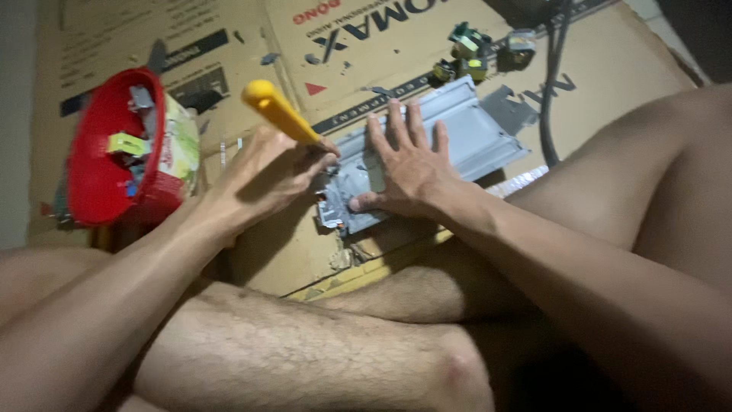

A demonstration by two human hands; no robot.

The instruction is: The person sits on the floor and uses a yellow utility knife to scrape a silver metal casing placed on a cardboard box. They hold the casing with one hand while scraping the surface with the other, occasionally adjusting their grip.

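Two hands at work over flattened cardboard on floor. Left hand: fingers clamped on yellow-handled screwdriver, tip hidden at near end of grey metal casing. Right hand: fingers spread flat, pressing casing down. Red tub of parts at left; small transformers beyond casing.

Screwdriver: yellow handle, tilted, tip down at near-left corner of casing. Metal casing: grey, flat, lying on cardboard, centre.
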